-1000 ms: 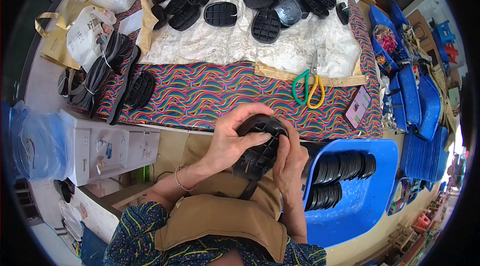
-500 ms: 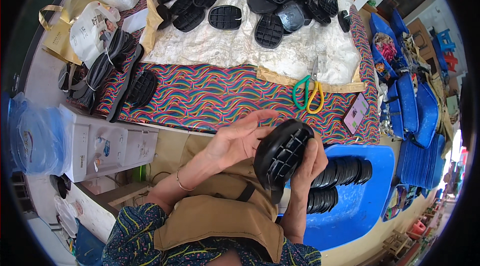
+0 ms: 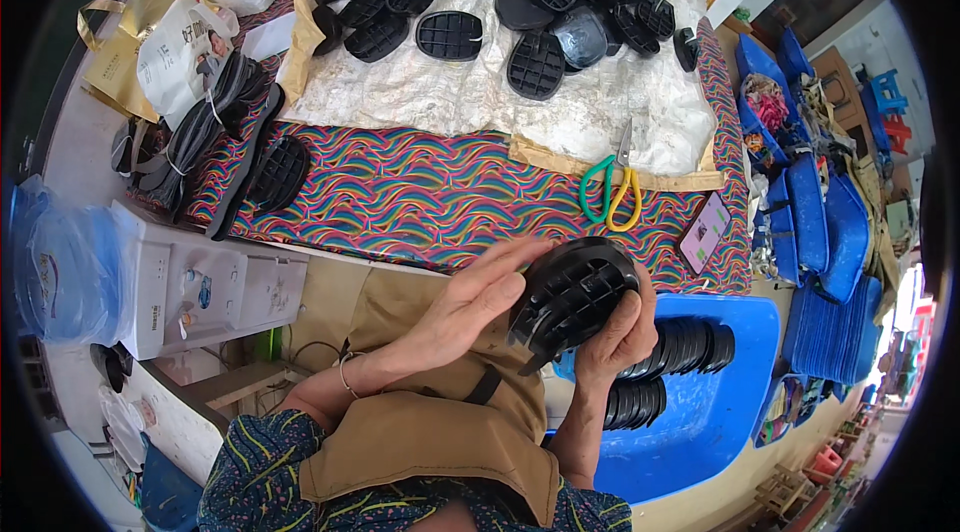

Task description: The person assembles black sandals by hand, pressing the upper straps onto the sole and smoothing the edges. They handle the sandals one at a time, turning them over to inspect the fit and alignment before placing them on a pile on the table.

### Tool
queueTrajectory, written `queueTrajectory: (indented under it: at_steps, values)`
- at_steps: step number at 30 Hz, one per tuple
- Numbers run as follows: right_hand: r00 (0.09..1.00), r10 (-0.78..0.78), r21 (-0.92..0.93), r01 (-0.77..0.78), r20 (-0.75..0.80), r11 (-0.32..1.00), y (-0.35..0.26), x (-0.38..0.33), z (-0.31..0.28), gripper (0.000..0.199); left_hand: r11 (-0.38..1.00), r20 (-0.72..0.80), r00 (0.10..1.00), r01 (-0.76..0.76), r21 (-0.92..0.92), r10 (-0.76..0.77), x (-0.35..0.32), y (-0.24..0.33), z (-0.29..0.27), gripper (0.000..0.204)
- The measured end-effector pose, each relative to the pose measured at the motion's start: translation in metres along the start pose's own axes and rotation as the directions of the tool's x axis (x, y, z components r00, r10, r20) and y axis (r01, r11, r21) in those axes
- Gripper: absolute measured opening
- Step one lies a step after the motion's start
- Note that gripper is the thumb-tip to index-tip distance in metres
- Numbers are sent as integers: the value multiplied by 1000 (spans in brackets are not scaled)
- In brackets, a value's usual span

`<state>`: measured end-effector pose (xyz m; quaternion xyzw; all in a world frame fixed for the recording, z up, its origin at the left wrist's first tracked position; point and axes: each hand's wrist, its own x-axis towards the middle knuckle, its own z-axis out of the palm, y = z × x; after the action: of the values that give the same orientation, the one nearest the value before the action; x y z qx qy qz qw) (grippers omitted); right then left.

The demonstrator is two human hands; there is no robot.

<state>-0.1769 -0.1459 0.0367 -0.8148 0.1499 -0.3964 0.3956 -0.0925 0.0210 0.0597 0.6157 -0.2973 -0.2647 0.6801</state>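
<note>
Now lifted and tilted, ribbed face up: black oval sole piece (image 3: 572, 300), above the blue tub (image 3: 720, 412). Clamped at its right end by right hand (image 3: 620, 337); left hand (image 3: 470, 307) flat against its left edge, fingers straight. Long axis slanting up-right. Printed white bag (image 3: 180, 47) far left; pink card (image 3: 705, 232) beside scissors (image 3: 610, 192).

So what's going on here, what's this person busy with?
A person is holding a stack of black ribbed plastic pieces over their lap: the right hand grips it from below, and the left hand lies flat against its side. More such pieces sit in a blue tub and on the white sheet ahead.
</note>
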Motion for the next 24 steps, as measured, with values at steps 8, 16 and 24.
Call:
queueTrajectory:
  at_steps: [8,16,24]
  values:
    - [999,-33,-43,34,24,999,-7,0,-2,38,996,-90,996,-9,92,17,-7,-2,12,42]
    - [1000,-7,-71,8,6,997,3,-10,0,37,929,-152,975,-99,357,162,-6,-13,8,35]
    - [998,0,-1,0,65,1000,-7,-9,3,38,886,-163,941,-206,416,296,13,-17,11,32]
